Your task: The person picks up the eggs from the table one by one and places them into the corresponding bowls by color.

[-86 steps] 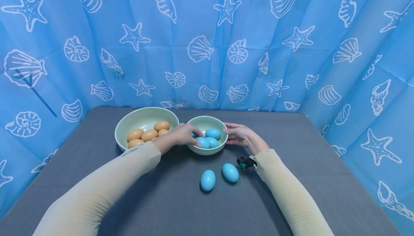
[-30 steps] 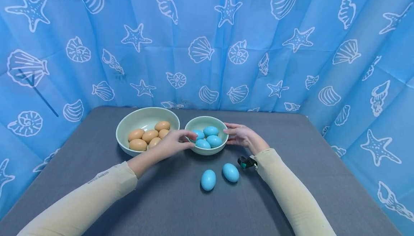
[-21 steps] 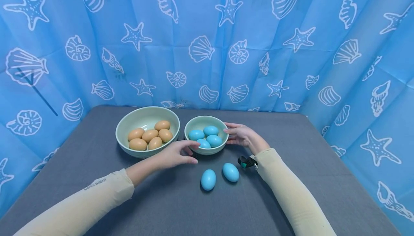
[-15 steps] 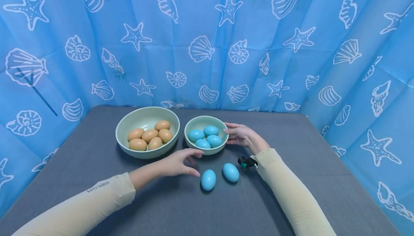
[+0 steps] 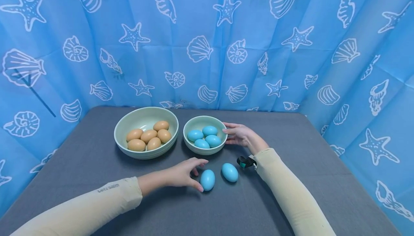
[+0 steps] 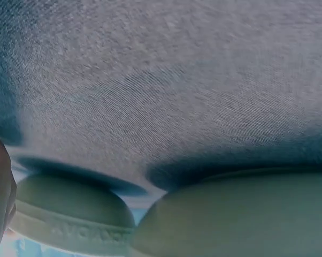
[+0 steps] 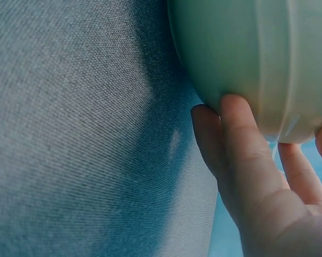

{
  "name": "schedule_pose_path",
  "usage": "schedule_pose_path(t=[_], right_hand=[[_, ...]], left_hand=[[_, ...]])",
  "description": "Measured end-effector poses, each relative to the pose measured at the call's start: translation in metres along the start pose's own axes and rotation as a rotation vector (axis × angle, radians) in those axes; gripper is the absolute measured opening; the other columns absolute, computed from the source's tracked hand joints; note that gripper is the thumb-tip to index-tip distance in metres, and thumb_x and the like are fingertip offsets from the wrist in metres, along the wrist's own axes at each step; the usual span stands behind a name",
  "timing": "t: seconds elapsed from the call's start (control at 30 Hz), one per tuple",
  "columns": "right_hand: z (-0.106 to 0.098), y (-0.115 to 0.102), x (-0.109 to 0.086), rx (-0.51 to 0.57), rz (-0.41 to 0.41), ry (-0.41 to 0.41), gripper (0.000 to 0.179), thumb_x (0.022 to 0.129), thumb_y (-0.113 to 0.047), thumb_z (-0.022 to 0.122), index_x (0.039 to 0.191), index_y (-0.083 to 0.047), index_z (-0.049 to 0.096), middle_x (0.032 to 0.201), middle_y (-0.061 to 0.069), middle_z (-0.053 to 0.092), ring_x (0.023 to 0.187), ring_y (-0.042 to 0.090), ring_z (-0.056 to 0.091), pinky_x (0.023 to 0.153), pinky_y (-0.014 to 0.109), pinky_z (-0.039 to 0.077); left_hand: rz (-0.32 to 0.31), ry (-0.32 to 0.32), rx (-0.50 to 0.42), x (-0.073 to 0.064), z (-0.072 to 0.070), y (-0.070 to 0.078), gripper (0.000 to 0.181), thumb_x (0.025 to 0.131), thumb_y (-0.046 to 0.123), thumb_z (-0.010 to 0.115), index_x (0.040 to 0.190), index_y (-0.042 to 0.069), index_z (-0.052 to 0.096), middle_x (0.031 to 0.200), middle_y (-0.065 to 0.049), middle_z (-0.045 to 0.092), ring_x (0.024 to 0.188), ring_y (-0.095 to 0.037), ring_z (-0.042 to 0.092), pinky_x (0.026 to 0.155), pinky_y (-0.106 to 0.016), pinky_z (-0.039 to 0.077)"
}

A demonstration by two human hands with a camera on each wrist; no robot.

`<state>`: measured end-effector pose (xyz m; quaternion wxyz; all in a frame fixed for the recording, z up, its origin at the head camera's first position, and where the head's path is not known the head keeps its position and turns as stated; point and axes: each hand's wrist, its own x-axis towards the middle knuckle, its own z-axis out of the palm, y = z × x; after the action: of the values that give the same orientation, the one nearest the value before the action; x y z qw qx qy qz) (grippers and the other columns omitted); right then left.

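My left hand [image 5: 183, 173] reaches over the table just left of a blue egg [image 5: 207, 180], thumb and fingers spread apart beside it. A second blue egg [image 5: 230, 172] lies to the right of that one. My right hand [image 5: 240, 135] holds the right side of a small pale green bowl [image 5: 206, 151], thumb at the rim. In the right wrist view, fingers [image 7: 252, 155] lie against the outer wall of the small bowl [image 7: 225, 59]. Several blue eggs [image 5: 210, 130] sit inside it. Only an edge of my left hand [image 6: 0, 193] shows in the left wrist view.
A larger pale green bowl [image 5: 146, 154] with several brown eggs [image 5: 148, 135] stands left of the small one. A black strap [image 5: 246, 162] hangs by the right sleeve. The grey cloth-covered table [image 5: 323, 178] ends at a blue shell-patterned curtain [image 5: 207, 49].
My left hand has left the small bowl, where another blue egg now lies, and has come down toward the near blue egg on the table. My right hand stays at the small bowl.
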<state>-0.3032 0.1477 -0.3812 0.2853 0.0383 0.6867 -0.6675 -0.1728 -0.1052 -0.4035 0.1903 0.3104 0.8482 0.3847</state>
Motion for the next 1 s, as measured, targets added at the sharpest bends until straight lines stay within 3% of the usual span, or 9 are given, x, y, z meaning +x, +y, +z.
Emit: schedule_pose_path(t=[0.23, 0.53, 0.73, 1.0], right_hand=[[0.001, 0.000, 0.002, 0.001, -0.002, -0.003, 0.057, 0.104, -0.010, 0.052, 0.158, -0.011, 0.032, 0.149, 0.021, 0.042, 0.092, 0.018, 0.061, 0.074, 0.027, 0.059], [0.001, 0.000, 0.001, -0.006, -0.005, 0.010, 0.057, 0.104, -0.009, 0.052, 0.158, -0.010, 0.033, 0.135, 0.016, 0.051, 0.087, 0.018, 0.062, 0.071, 0.026, 0.059], [0.001, 0.000, 0.001, 0.000, -0.001, 0.009, 0.056, 0.105, -0.009, 0.052, 0.158, -0.011, 0.033, 0.139, 0.018, 0.049, 0.089, 0.018, 0.062, 0.071, 0.026, 0.059], [0.000, 0.000, 0.001, -0.002, -0.007, 0.010, 0.057, 0.104, -0.009, 0.053, 0.158, -0.010, 0.033, 0.131, 0.016, 0.053, 0.087, 0.018, 0.063, 0.071, 0.027, 0.059]], left_hand=[[0.022, -0.021, 0.053, 0.006, 0.007, -0.001, 0.081, 0.080, 0.019, 0.087, 0.145, -0.004, 0.044, 0.130, -0.016, 0.054, 0.097, -0.013, 0.062, 0.087, -0.023, 0.052], [0.027, -0.055, 0.077, 0.013, 0.008, -0.002, 0.075, 0.081, 0.020, 0.086, 0.141, -0.003, 0.049, 0.124, -0.009, 0.054, 0.095, -0.010, 0.055, 0.085, -0.022, 0.051], [0.042, -0.061, 0.111, 0.015, 0.008, -0.002, 0.066, 0.081, 0.021, 0.086, 0.136, -0.002, 0.054, 0.119, -0.007, 0.057, 0.095, -0.009, 0.054, 0.085, -0.022, 0.050], [0.009, -0.043, 0.084, 0.014, 0.008, 0.002, 0.064, 0.082, 0.020, 0.085, 0.134, -0.002, 0.055, 0.119, -0.007, 0.058, 0.097, -0.012, 0.056, 0.085, -0.023, 0.051]])
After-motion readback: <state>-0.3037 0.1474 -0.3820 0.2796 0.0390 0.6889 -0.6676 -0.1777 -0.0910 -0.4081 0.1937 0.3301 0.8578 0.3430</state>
